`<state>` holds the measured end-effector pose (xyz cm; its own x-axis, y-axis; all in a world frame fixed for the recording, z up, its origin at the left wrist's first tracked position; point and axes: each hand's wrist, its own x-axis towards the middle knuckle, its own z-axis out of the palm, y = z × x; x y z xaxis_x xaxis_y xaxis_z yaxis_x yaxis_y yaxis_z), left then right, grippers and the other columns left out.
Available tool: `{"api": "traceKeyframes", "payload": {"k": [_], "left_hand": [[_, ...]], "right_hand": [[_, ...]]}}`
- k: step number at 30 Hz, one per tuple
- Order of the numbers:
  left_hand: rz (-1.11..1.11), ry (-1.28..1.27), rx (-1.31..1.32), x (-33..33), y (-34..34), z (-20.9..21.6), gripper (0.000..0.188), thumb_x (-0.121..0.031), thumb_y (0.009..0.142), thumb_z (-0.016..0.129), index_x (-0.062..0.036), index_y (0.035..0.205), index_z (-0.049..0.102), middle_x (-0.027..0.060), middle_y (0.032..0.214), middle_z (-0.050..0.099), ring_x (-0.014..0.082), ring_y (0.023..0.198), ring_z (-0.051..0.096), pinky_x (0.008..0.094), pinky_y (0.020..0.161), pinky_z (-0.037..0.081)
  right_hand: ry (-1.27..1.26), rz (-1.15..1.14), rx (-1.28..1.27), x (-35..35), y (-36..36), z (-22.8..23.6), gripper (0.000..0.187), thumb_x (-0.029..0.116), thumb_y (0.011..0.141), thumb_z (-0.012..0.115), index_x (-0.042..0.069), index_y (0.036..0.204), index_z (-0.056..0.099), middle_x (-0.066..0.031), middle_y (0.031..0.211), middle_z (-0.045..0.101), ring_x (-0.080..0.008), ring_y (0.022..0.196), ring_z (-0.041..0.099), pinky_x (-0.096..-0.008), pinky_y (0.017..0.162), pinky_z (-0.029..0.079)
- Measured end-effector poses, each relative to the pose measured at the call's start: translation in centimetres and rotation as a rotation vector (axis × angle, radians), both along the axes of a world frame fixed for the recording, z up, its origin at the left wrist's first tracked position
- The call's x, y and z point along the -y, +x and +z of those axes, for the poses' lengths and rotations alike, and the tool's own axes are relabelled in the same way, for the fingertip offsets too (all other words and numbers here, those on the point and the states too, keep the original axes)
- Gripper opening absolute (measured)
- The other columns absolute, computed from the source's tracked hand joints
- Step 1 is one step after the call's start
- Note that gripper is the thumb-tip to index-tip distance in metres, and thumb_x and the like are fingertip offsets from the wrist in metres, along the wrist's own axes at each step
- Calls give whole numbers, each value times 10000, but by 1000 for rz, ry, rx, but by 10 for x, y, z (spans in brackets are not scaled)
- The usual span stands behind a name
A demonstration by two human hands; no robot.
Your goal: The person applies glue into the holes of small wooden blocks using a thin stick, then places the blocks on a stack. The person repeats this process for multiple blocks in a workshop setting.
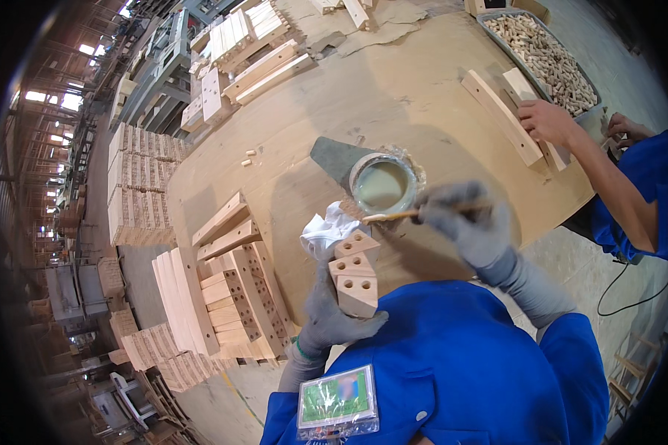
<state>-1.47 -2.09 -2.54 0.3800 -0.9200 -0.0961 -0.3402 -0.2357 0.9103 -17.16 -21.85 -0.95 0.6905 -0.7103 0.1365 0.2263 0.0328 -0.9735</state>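
My left hand (323,311), in a grey glove, is closed around three wooden blocks (357,291) lined up with their drilled ends facing up. A crumpled white cloth (323,233) lies against the far end of these blocks; whether my fingers also hold it is hidden. In its grey glove, my right hand (471,226) is smeared by motion but grips a thin wooden-handled brush (399,215). The brush's pale tip is just beyond the blocks, at the near side of a round pot (358,194) with milky, glue-like liquid in it.
Drilled wooden pieces (230,297) are stacked at the table's left edge. More wooden bars (271,70) lie at the far left. On the right, a co-worker's hand (545,122) rests on wooden bars beside a tray (490,33) of dowels. A few loose dowels (248,159) lie left of the pot.
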Motion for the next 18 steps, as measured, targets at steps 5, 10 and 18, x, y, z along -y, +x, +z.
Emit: {"api": "traceKeyframes", "payload": {"k": [5,10,18], "left_hand": [[-63,-31,-15,4,-3,3,1122,-239,517,870,0,1420,250,168,1236,536,265,1135,559,364,973,446],[-107,-37,68,6,-5,6,1120,-245,514,870,-3,1419,254,173,1218,547,272,1119,573,368,968,449],[-108,-56,44,4,-8,4,1112,-254,518,870,-17,1418,260,172,1203,560,269,1095,590,368,950,463]], "right_hand": [[268,233,-129,35,17,65,162,69,851,698,-27,939,602,-111,854,664,-151,779,673,-259,658,558],[82,391,-186,31,29,66,283,268,837,714,6,867,614,-17,727,596,-78,673,544,-241,609,439],[-54,429,-179,21,34,62,269,292,860,672,39,833,586,-15,632,505,-91,596,468,-269,551,392]]}}
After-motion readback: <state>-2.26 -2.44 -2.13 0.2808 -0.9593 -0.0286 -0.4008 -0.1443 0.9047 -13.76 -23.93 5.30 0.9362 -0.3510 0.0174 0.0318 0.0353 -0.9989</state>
